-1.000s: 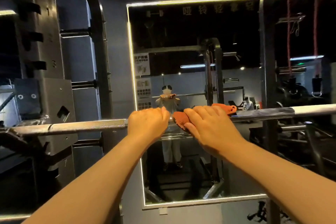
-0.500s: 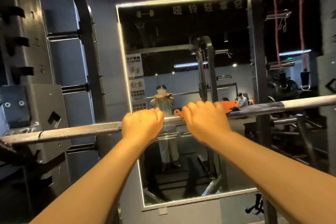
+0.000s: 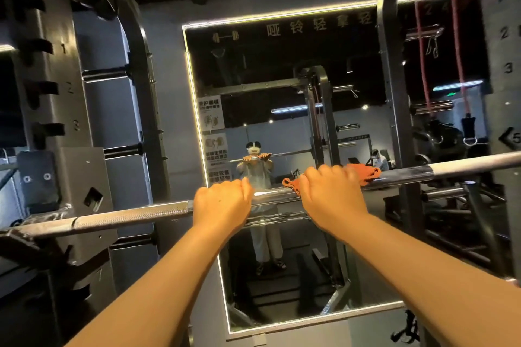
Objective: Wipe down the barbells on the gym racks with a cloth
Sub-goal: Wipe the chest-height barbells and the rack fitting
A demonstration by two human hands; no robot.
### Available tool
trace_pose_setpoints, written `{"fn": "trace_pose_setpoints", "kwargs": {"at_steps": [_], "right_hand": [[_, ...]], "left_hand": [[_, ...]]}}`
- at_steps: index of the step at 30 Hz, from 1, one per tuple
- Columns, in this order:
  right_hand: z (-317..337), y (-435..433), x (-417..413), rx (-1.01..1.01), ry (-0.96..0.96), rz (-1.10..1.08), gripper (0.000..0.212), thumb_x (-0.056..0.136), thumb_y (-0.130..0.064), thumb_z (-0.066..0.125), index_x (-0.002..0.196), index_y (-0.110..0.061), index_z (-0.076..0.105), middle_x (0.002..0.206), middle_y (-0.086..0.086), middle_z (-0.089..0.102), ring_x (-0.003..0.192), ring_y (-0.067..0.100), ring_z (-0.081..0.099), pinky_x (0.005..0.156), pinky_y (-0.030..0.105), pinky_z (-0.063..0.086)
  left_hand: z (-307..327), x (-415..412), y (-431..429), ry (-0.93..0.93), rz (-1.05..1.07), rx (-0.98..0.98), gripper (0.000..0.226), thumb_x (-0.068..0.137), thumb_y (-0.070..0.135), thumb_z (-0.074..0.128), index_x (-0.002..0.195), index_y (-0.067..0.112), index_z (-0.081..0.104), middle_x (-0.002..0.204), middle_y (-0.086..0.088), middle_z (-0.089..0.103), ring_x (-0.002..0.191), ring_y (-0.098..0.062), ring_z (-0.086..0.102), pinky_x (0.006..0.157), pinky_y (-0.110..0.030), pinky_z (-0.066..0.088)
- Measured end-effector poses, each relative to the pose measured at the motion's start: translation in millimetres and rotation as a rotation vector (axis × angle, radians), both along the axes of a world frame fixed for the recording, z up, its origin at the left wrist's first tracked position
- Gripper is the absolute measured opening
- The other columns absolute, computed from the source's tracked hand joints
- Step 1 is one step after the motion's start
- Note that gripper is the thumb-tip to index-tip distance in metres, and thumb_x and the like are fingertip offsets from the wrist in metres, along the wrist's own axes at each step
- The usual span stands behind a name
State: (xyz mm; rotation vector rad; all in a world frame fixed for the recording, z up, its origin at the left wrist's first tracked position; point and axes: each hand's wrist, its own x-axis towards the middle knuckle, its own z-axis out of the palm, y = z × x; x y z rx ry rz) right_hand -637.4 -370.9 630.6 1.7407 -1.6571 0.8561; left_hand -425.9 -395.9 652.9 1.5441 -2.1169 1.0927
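I see the barbell (image 3: 127, 215) lying across the rack (image 3: 79, 191), running from the lower left up to the right edge of my view. My left hand (image 3: 221, 203) is clenched round the bare bar, knuckles up, just where the knurled part ends. My right hand (image 3: 331, 197) sits near it on the right, fingers curled over the bar and grasping the orange cloth (image 3: 363, 172) against the steel. The cloth pokes out on both sides of that hand (more on the right side). Behind the bar hangs a light-edged mirror (image 3: 267, 79), which shows a person with both hands on a bar. Red bands (image 3: 421, 65) dangle from the frame at the upper right.
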Motion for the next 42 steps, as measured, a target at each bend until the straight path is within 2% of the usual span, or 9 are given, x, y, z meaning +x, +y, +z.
{"fn": "trace_pose_setpoints", "kwargs": {"at_steps": [6, 12, 14, 18, 21, 26, 31, 36, 42], "right_hand": [[2, 9, -53, 0.157, 0.182, 0.09, 0.061, 0.1, -0.059, 0.002, 0.136, -0.033, 0.044, 0.124, -0.009, 0.058, 0.114, 0.016, 0.056, 0.099, 0.042, 0.045], [13, 7, -56, 0.108, 0.069, -0.045, 0.034, 0.103, -0.04, 0.021, 0.103, -0.023, 0.051, 0.098, -0.002, 0.057, 0.094, 0.025, 0.057, 0.085, 0.045, 0.047], [7, 5, -37, 0.088, 0.009, -0.089, 0.039, 0.096, -0.037, 0.009, 0.094, -0.025, 0.047, 0.092, -0.003, 0.051, 0.093, 0.024, 0.052, 0.09, 0.048, 0.042], [-6, 1, -32, -0.025, 0.01, 0.027, 0.054, 0.102, -0.048, 0.005, 0.108, -0.031, 0.056, 0.099, -0.01, 0.057, 0.098, 0.017, 0.053, 0.101, 0.045, 0.036], [2, 0, -63, 0.045, 0.191, 0.062, 0.041, 0.106, -0.054, 0.018, 0.11, -0.033, 0.053, 0.094, -0.013, 0.057, 0.087, 0.014, 0.057, 0.087, 0.039, 0.047], [45, 1, -56, 0.298, 0.166, -0.007, 0.024, 0.109, -0.031, 0.033, 0.095, -0.017, 0.046, 0.084, -0.003, 0.046, 0.087, 0.024, 0.058, 0.083, 0.045, 0.055], [9, -2, -46, -0.037, 0.221, -0.098, 0.034, 0.106, -0.037, 0.026, 0.097, -0.018, 0.054, 0.084, -0.004, 0.053, 0.072, 0.021, 0.052, 0.072, 0.038, 0.043], [-43, -7, -63, -0.234, 0.156, 0.119, 0.042, 0.103, -0.045, 0.038, 0.131, -0.018, 0.052, 0.121, 0.001, 0.054, 0.117, 0.025, 0.049, 0.111, 0.051, 0.034], [23, -3, -65, 0.125, 0.22, 0.057, 0.04, 0.107, -0.052, 0.019, 0.1, -0.024, 0.048, 0.082, -0.006, 0.052, 0.079, 0.018, 0.055, 0.083, 0.045, 0.052]], "left_hand": [[0, 3, 0, 0.102, -0.049, 0.039, 0.029, 0.11, 0.031, 0.03, 0.122, 0.017, 0.052, 0.1, -0.002, 0.067, 0.092, -0.023, 0.067, 0.094, -0.044, 0.054], [10, -5, 2, 0.264, -0.06, 0.159, 0.04, 0.109, 0.038, 0.018, 0.087, 0.025, 0.048, 0.086, 0.001, 0.063, 0.083, -0.02, 0.063, 0.092, -0.043, 0.052], [15, -16, 0, 0.312, -0.087, 0.201, 0.041, 0.109, 0.038, 0.019, 0.081, 0.026, 0.046, 0.08, 0.003, 0.059, 0.077, -0.018, 0.059, 0.087, -0.041, 0.051], [17, -58, -2, 0.251, -0.149, 0.212, 0.04, 0.108, 0.041, 0.02, 0.089, 0.024, 0.051, 0.088, -0.002, 0.064, 0.082, -0.023, 0.062, 0.086, -0.045, 0.053], [9, -68, -7, 0.272, -0.103, 0.143, 0.054, 0.107, 0.048, 0.015, 0.084, 0.022, 0.057, 0.078, 0.0, 0.063, 0.071, -0.021, 0.061, 0.079, -0.04, 0.052], [6, -65, -7, 0.212, -0.062, 0.049, 0.056, 0.107, 0.046, 0.013, 0.089, 0.02, 0.06, 0.068, 0.002, 0.054, 0.063, -0.02, 0.055, 0.066, -0.035, 0.044], [1, -64, -5, 0.168, -0.031, 0.021, 0.055, 0.108, 0.044, 0.013, 0.102, 0.015, 0.059, 0.067, 0.004, 0.051, 0.056, -0.014, 0.046, 0.064, -0.034, 0.04], [1, -66, -3, 0.202, -0.033, 0.016, 0.054, 0.109, 0.043, 0.013, 0.095, 0.016, 0.058, 0.066, 0.004, 0.054, 0.058, -0.015, 0.051, 0.068, -0.036, 0.045], [3, -68, -2, 0.183, -0.017, 0.031, 0.048, 0.109, 0.041, 0.015, 0.095, 0.017, 0.054, 0.067, 0.004, 0.053, 0.055, -0.013, 0.046, 0.063, -0.035, 0.04]]}}
